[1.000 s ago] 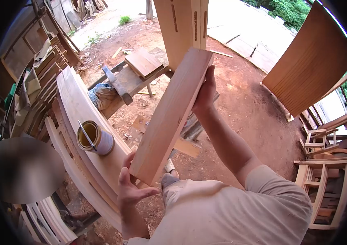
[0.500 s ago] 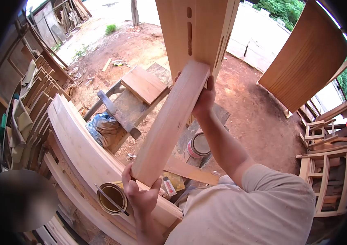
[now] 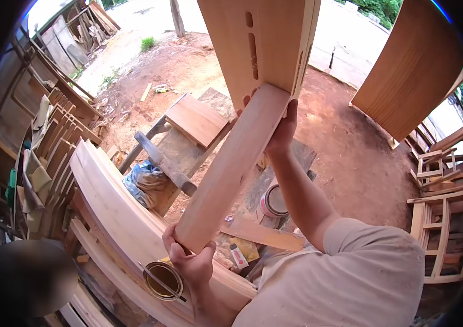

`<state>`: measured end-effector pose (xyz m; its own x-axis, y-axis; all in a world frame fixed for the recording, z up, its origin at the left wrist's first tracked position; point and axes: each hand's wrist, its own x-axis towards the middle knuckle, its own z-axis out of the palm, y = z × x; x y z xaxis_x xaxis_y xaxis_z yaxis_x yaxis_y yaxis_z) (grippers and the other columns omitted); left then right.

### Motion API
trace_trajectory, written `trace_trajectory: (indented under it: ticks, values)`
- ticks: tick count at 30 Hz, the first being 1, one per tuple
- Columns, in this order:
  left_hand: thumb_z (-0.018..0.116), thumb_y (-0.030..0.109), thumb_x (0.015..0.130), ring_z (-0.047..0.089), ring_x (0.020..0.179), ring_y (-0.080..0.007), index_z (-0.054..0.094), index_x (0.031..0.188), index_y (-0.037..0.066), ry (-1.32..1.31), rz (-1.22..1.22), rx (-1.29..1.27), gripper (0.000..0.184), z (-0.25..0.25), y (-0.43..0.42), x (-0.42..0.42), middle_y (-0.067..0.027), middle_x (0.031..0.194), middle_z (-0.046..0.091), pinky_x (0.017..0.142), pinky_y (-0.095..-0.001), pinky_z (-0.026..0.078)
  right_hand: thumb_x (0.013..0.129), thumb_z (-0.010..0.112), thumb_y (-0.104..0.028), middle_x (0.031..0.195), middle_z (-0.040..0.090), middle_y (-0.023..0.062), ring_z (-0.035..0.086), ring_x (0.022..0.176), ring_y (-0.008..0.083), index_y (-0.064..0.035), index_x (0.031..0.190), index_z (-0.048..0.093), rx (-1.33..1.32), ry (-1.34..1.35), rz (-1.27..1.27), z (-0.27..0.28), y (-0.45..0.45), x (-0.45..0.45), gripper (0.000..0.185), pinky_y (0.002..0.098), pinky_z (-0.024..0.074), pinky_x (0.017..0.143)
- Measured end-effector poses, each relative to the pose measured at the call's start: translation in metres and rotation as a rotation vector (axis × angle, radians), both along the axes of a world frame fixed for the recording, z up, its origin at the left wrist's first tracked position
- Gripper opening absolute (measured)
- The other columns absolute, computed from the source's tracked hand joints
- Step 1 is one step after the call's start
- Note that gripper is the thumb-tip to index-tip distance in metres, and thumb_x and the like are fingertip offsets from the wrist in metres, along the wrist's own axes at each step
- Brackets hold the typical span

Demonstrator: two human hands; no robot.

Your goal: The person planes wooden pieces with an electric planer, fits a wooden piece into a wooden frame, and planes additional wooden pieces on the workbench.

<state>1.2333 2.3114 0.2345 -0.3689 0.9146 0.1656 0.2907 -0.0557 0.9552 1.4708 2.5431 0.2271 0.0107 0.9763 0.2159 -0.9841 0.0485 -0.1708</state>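
Observation:
A long wooden board (image 3: 231, 171) slants across the middle of the view, held in both hands. My left hand (image 3: 190, 259) grips its lower end, thumb on one side and fingers on the other. Around the upper end is my right hand (image 3: 280, 128), with fingertips showing on the far side. That upper end touches or overlaps a tall slotted wooden piece (image 3: 278, 43); whether they join is unclear. Beside my left hand stands an open can (image 3: 163, 280) with a thin stick across its rim.
Curved planks (image 3: 106, 191) lie at the left. A low bench holds a flat board (image 3: 196, 120), a wooden bar (image 3: 163, 163) and a crumpled cloth (image 3: 147, 182). A second can (image 3: 275, 200) stands right of the held board. Wooden frames (image 3: 444, 237) stand at the right.
The view has swung, and the held board now appears lower, with its upper end against the slotted piece. Both hands have kept hold of it. The second can has come into view.

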Motion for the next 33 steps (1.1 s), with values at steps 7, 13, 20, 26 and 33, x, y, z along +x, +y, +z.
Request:
trace_trajectory:
  ticks: [7,13,20,26,33]
  values:
    - [0.065,-0.008,0.048,0.052,0.111,-0.0235,0.054,0.110,-0.003,-0.123,0.081,0.070,0.063,-0.009,0.020,-0.004,-0.0076,0.119,0.048,0.098,-0.0330,0.042,0.087,0.047,-0.070,0.126,0.061,0.0123,0.055,0.117,0.0349,-0.0118,0.134,0.056,0.026,0.073,-0.080,-0.020,0.028,0.007,0.075,0.0558,0.0440,0.097]
    - [0.059,-0.005,0.041,0.048,0.114,-0.0255,0.055,0.101,-0.001,-0.157,0.136,0.184,0.061,-0.016,0.034,-0.006,-0.0073,0.116,0.051,0.104,-0.0382,0.036,0.092,0.050,-0.061,0.126,0.061,0.0131,0.059,0.114,0.0324,-0.0088,0.134,0.054,0.114,0.185,-0.060,-0.022,0.035,0.004,0.067,0.0471,0.0484,0.099]
    - [0.060,-0.005,0.043,0.049,0.112,-0.0283,0.053,0.097,0.000,-0.240,0.143,0.238,0.055,-0.023,0.037,-0.005,-0.0086,0.116,0.050,0.104,-0.0410,0.036,0.091,0.054,-0.059,0.129,0.061,0.0136,0.058,0.117,0.0316,-0.0088,0.134,0.055,0.114,0.208,-0.097,-0.022,0.035,0.002,0.066,0.0453,0.0468,0.102]
    - [0.054,-0.004,0.037,0.050,0.112,-0.0253,0.056,0.105,0.001,-0.294,0.147,0.247,0.068,-0.030,0.044,-0.008,-0.0066,0.114,0.051,0.105,-0.0368,0.036,0.092,0.054,-0.056,0.129,0.061,0.0138,0.058,0.118,0.0313,-0.0083,0.134,0.054,0.064,0.223,-0.132,-0.022,0.034,0.002,0.064,0.0447,0.0462,0.104]
    - [0.054,-0.003,0.037,0.050,0.112,-0.0260,0.055,0.110,0.001,-0.325,0.173,0.219,0.073,-0.029,0.046,-0.004,-0.0066,0.113,0.050,0.104,-0.0369,0.038,0.089,0.060,-0.055,0.126,0.062,0.0106,0.059,0.116,0.0291,-0.0106,0.132,0.056,0.051,0.242,-0.108,-0.021,0.036,0.003,0.063,0.0446,0.0492,0.100]
